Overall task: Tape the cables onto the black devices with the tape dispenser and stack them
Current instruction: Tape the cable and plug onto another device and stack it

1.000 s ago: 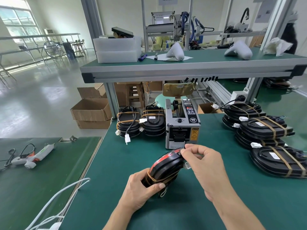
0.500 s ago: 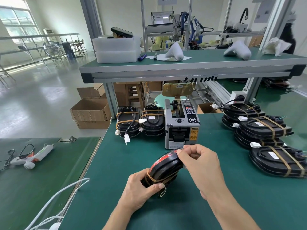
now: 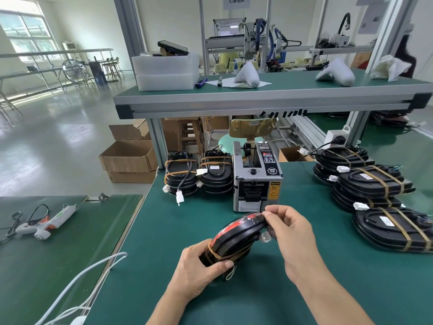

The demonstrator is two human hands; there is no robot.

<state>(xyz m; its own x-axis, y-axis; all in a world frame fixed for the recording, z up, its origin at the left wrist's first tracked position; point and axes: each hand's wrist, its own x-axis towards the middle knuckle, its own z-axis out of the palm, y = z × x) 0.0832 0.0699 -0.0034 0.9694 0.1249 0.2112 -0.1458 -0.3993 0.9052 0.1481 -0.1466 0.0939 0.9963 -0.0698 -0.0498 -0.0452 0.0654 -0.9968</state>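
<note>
Glossy black oval device [image 3: 236, 235] held tilted above green counter [image 3: 269, 301], gripped by left hand [image 3: 199, 270]; top edge pinched by right hand [image 3: 290, 233]. Grey tape dispenser [image 3: 256, 177] just behind, marked "SEMI", yellow "CAUTION" label.

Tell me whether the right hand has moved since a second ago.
Barely. The right hand still pinches at the top edge of the held black device, just in front of the tape dispenser.

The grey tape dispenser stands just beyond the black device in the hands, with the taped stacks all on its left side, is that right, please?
Not quite: the head view shows taped stacks on both sides of the grey tape dispenser, two stacks on its left and more on its right. It does stand just beyond the held black device.
</note>
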